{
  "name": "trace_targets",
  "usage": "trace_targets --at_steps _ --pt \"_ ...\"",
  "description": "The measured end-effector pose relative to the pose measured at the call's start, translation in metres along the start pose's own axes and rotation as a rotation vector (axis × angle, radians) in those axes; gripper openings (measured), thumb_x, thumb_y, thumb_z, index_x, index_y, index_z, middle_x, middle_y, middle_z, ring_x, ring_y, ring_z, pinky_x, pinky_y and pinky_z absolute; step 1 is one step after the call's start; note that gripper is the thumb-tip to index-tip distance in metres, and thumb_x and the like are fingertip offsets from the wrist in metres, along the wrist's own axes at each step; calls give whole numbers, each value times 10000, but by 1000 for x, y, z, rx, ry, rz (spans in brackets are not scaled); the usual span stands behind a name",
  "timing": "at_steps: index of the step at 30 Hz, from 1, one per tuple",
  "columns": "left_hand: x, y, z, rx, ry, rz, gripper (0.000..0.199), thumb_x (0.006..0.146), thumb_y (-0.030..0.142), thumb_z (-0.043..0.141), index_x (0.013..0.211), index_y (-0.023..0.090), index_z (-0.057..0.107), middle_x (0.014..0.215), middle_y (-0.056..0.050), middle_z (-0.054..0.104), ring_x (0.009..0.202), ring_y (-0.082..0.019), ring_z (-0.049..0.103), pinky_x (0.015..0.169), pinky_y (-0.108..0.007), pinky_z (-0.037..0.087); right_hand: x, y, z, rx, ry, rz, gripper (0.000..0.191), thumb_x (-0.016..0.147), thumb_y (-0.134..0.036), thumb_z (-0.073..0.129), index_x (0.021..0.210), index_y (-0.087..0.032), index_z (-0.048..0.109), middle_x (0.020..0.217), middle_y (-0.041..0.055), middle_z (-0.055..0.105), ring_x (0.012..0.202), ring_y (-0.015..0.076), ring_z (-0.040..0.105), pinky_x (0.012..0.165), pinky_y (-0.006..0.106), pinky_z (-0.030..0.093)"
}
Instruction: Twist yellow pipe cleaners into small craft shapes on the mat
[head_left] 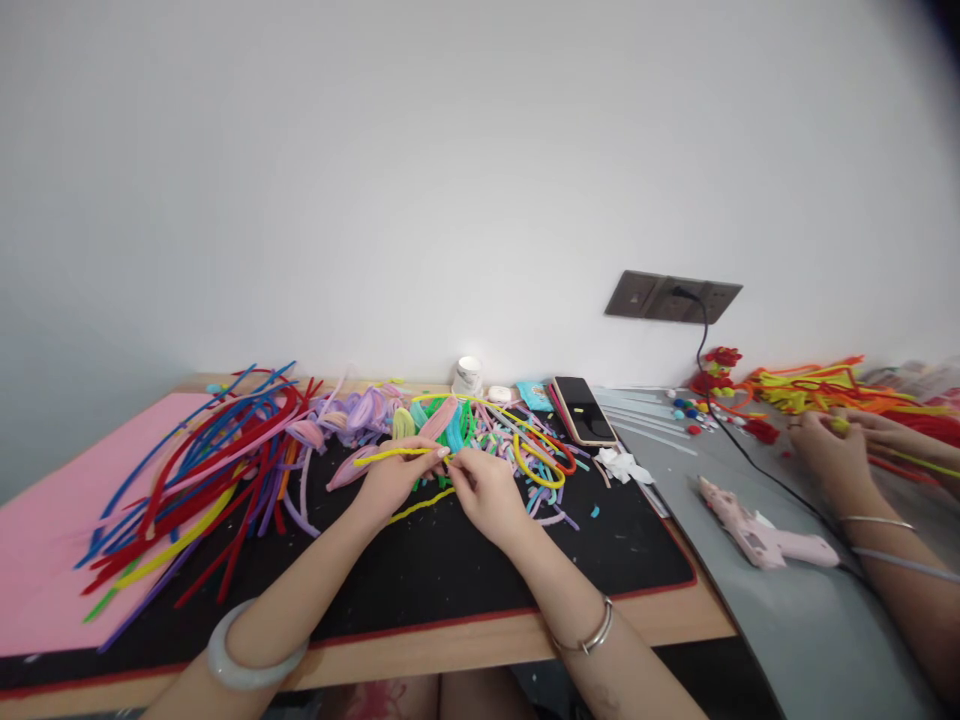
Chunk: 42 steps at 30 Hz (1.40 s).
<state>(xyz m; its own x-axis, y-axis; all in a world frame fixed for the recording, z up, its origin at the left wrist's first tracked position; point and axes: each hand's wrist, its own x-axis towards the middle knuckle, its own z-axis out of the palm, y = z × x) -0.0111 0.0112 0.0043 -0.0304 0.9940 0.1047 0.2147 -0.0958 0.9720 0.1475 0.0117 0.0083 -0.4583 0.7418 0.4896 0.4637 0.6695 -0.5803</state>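
Observation:
My left hand (pixel 401 482) and my right hand (pixel 484 490) meet above the black mat (pixel 420 590), fingertips almost touching. Both are closed in a pinch on a yellow pipe cleaner (pixel 386 454). One end of it sticks out to the left past my left fingers, and another yellow length (pixel 420 506) hangs below the hands. Just behind them lie bundled pastel pipe cleaners (pixel 364 412) and green ones. Short cut pieces and a yellow loop (pixel 540 478) are near my right hand.
Long red, blue and purple pipe cleaners (pixel 195 470) cover the left side. Behind stand a white cup (pixel 468 376) and a phone (pixel 581 410). On the grey table at right are a glue gun (pixel 765 530), its cord, and another person's hands (pixel 832 455).

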Motion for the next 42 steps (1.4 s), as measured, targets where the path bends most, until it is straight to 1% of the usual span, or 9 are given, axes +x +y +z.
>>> trace_targets --at_steps 6,12,15,18,22,26,29,35,42 --pt "0 -2 -1 -2 37 38 185 698 344 627 736 171 683 696 -22 669 685 -169 593 658 -269 457 1 0 2 154 -2 99 197 813 -195 436 617 -187 422 550 -30 398 497 97 364 507 216 286" --pt "-1 -1 0 -58 72 69 165 702 335 639 734 173 651 692 -9 649 693 -156 590 668 -257 459 4 3 7 585 -38 333 186 786 -271 504 632 -172 470 508 -30 482 438 77 389 453 203 301" --pt "-2 4 -1 -70 78 78 172 694 342 641 705 170 633 646 4 623 649 -143 577 647 -251 457 6 8 9 762 23 445 206 764 -352 557 696 -166 500 554 -30 524 405 56 359 402 187 269" --pt "-4 7 -1 -46 21 70 183 685 343 643 697 162 624 639 4 615 633 -137 575 629 -246 458 7 12 9 852 118 510 234 733 -385 596 801 -171 529 582 -44 525 378 44 331 360 177 235" --pt "-5 10 1 1 -70 58 194 707 341 612 763 157 634 638 -2 618 610 -142 583 596 -247 467 7 14 7 770 156 520 211 713 -355 615 701 -158 542 483 -59 444 387 56 340 372 183 247" --pt "-7 17 3 88 -50 48 194 716 317 582 783 146 646 626 -12 638 612 -158 601 600 -255 479 6 15 8 557 203 480 165 712 -298 594 650 -154 542 555 -14 527 469 94 450 457 218 342" --pt "-8 22 3 159 -38 65 168 722 300 566 738 152 645 621 -12 650 629 -166 612 625 -260 483 5 15 9 412 222 433 132 723 -269 567 648 -162 544 580 -7 542 504 110 476 490 228 363" --pt "-9 14 2 286 -106 118 207 780 298 511 643 159 582 587 1 622 576 -141 581 582 -235 443 4 13 9 379 222 377 162 734 -248 557 602 -172 503 553 -25 503 497 100 441 486 218 345" --pt "-8 5 2 418 -105 287 248 833 302 447 635 168 509 548 14 550 530 -129 520 541 -227 374 2 11 9 225 240 306 181 771 -247 537 611 -173 497 567 -21 492 528 108 443 518 224 336"
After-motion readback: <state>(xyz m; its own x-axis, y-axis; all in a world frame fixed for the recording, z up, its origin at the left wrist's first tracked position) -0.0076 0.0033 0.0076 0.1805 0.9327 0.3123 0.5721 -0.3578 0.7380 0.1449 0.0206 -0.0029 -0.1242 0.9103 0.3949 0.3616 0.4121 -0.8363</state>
